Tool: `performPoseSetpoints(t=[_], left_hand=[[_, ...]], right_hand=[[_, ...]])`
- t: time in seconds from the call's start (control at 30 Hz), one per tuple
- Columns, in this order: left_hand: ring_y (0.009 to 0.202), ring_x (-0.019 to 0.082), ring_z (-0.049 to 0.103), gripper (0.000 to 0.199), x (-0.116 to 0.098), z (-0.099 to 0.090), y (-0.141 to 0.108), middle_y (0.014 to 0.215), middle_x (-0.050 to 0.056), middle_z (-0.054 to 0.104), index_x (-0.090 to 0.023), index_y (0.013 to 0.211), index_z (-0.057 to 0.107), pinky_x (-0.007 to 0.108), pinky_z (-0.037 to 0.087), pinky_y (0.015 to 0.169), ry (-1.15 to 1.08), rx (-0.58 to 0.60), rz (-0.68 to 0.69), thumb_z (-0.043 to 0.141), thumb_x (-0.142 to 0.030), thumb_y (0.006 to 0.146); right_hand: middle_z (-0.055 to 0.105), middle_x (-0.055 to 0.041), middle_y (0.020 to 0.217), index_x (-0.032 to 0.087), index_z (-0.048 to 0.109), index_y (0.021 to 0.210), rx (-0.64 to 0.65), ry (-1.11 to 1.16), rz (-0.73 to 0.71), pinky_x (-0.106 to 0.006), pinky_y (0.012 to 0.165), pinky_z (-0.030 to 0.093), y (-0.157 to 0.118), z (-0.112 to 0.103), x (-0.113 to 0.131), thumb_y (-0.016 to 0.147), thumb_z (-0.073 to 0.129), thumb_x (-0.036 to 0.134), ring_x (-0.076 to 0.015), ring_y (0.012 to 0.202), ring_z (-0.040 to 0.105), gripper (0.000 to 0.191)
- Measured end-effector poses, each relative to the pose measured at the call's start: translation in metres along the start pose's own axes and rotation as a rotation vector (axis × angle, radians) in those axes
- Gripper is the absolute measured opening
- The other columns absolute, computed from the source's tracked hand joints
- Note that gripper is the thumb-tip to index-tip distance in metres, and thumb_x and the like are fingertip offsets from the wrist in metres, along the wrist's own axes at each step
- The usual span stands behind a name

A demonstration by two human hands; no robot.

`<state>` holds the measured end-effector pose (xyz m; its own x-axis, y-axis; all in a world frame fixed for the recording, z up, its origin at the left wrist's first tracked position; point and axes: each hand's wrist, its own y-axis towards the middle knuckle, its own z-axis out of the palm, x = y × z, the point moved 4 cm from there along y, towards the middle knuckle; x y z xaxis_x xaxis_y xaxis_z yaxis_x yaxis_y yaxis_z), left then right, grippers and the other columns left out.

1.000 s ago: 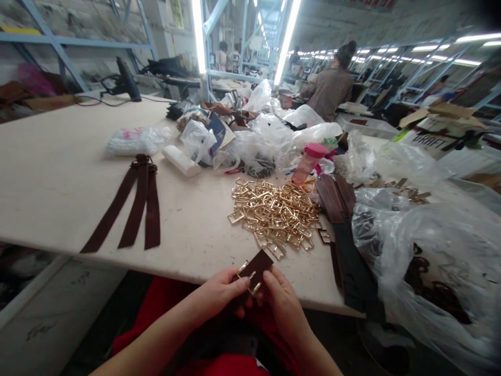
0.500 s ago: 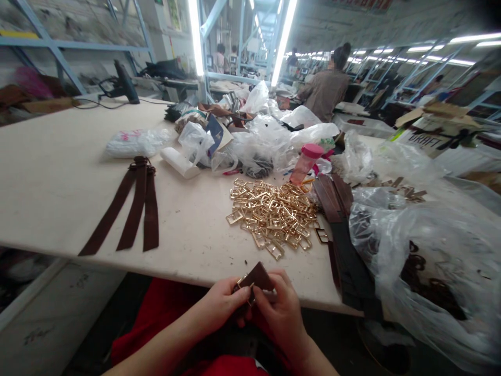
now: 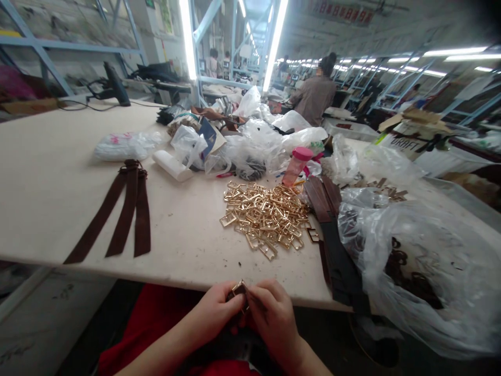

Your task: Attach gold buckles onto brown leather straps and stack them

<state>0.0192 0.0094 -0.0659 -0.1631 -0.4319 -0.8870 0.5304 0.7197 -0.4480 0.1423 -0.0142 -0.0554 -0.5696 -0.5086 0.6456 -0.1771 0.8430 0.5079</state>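
My left hand point(image 3: 219, 308) is closed on a gold buckle point(image 3: 239, 285) just off the table's front edge. A dark brown strap runs through or against the buckle, mostly covered by my fingers. My right hand point(image 3: 273, 308) presses against the same piece from the other side, its fingers pinched on the strap. How the strap sits on the buckle's prong I cannot tell. Beyond my hands lies a heap of gold buckles point(image 3: 268, 211). To the left, brown belt straps point(image 3: 121, 214) are fanned out, with their far ends bunched together.
More dark straps point(image 3: 338, 245) hang over the table's front edge at right, beside a large clear plastic bag point(image 3: 438, 240) with brown pieces inside. Behind the buckles stand a pink bottle point(image 3: 296, 167) and heaped plastic bags point(image 3: 262, 136). A co-worker point(image 3: 316, 94) is farther back.
The brown strap end that stuck up between my hands has dropped out of sight behind my right fingers. The buckle now shows more clearly. My view has shifted slightly right.
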Motion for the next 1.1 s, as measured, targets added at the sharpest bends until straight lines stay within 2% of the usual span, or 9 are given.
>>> performPoseSetpoints(t=[0.2, 0.3, 0.37, 0.47, 0.57, 0.73, 0.9, 1.03, 1.1], left_hand=[[0.047, 0.009, 0.045, 0.024, 0.001, 0.004, 0.002, 0.056, -0.002, 0.051, -0.014, 0.074, 0.049, 0.019, 0.038, 0.044, 0.04, 0.017, 0.008, 0.044, -0.037, 0.079], [0.048, 0.008, 0.045, 0.024, -0.003, 0.001, 0.001, 0.058, -0.002, 0.052, -0.014, 0.077, 0.049, 0.019, 0.037, 0.045, 0.061, 0.025, 0.035, 0.044, -0.037, 0.08], [0.051, 0.008, 0.047, 0.025, -0.007, 0.0, 0.0, 0.064, -0.001, 0.055, -0.014, 0.08, 0.049, 0.019, 0.038, 0.049, 0.058, 0.052, 0.062, 0.046, -0.038, 0.081], [0.056, 0.009, 0.049, 0.028, -0.01, -0.003, -0.004, 0.069, 0.001, 0.058, -0.013, 0.084, 0.05, 0.02, 0.039, 0.053, 0.039, 0.077, 0.052, 0.048, -0.041, 0.082], [0.055, 0.01, 0.049, 0.031, -0.008, -0.006, -0.004, 0.066, 0.001, 0.058, -0.013, 0.083, 0.051, 0.02, 0.039, 0.052, 0.0, 0.061, 0.017, 0.051, -0.044, 0.08], [0.052, 0.01, 0.05, 0.036, 0.002, -0.011, 0.003, 0.062, 0.0, 0.057, -0.013, 0.079, 0.051, 0.021, 0.038, 0.05, -0.05, 0.012, 0.039, 0.055, -0.048, 0.077], [0.046, 0.009, 0.046, 0.039, 0.006, -0.014, 0.008, 0.055, -0.002, 0.054, -0.013, 0.074, 0.052, 0.02, 0.034, 0.045, -0.045, 0.024, 0.008, 0.054, -0.052, 0.075], [0.058, 0.013, 0.052, 0.033, 0.003, -0.022, 0.004, 0.064, -0.001, 0.058, -0.016, 0.073, 0.046, 0.023, 0.038, 0.054, 0.115, -0.212, 0.065, 0.061, -0.045, 0.071], [0.063, 0.014, 0.054, 0.033, 0.001, -0.024, 0.0, 0.067, -0.001, 0.06, -0.016, 0.085, 0.046, 0.024, 0.04, 0.059, 0.17, -0.304, 0.1, 0.063, -0.04, 0.07]], right_hand=[[0.056, -0.0034, 0.077, 0.02, 0.058, 0.093, -0.009, 0.074, 0.075, -0.027, 0.061, 0.041, -0.003, 0.0, -0.002, 0.084, 0.049, 0.014, -0.0156, 0.071, 0.052, 0.014], [0.056, -0.0023, 0.075, 0.018, 0.057, 0.083, 0.007, 0.413, 0.424, -0.026, 0.06, 0.043, 0.0, 0.007, -0.018, 0.084, 0.052, 0.024, -0.0147, 0.069, 0.053, 0.008], [0.058, -0.0015, 0.074, 0.016, 0.054, 0.081, 0.012, 0.68, 0.657, -0.026, 0.06, 0.044, 0.001, 0.015, -0.027, 0.081, 0.058, 0.033, -0.0141, 0.066, 0.054, 0.017], [0.06, -0.0007, 0.075, 0.015, 0.052, 0.085, 0.037, 0.904, 0.804, -0.025, 0.063, 0.045, 0.004, 0.022, -0.031, 0.074, 0.064, 0.039, -0.0136, 0.066, 0.056, 0.028], [0.06, -0.0006, 0.077, 0.016, 0.051, 0.087, 0.046, 0.875, 0.794, -0.025, 0.064, 0.045, 0.004, 0.023, -0.03, 0.076, 0.062, 0.038, -0.0135, 0.068, 0.055, 0.027], [0.054, -0.0007, 0.074, 0.018, 0.053, 0.08, 0.026, 0.398, 0.48, -0.024, 0.061, 0.041, 0.008, 0.011, -0.016, 0.087, 0.048, 0.031, -0.0129, 0.067, 0.051, 0.015], [0.057, -0.0029, 0.083, 0.019, 0.054, 0.092, 0.097, 0.544, 0.466, -0.025, 0.066, 0.045, 0.005, 0.015, -0.008, 0.089, 0.043, 0.03, -0.0146, 0.074, 0.055, 0.015], [0.06, -0.0061, 0.095, 0.018, 0.053, 0.104, 0.079, 0.655, 0.567, -0.03, 0.076, 0.047, -0.002, 0.019, -0.013, 0.088, 0.046, 0.03, -0.0185, 0.086, 0.058, 0.021], [0.061, -0.0062, 0.095, 0.018, 0.054, 0.104, 0.072, 0.637, 0.575, -0.031, 0.078, 0.047, -0.002, 0.019, -0.015, 0.087, 0.047, 0.03, -0.0194, 0.087, 0.059, 0.022]])
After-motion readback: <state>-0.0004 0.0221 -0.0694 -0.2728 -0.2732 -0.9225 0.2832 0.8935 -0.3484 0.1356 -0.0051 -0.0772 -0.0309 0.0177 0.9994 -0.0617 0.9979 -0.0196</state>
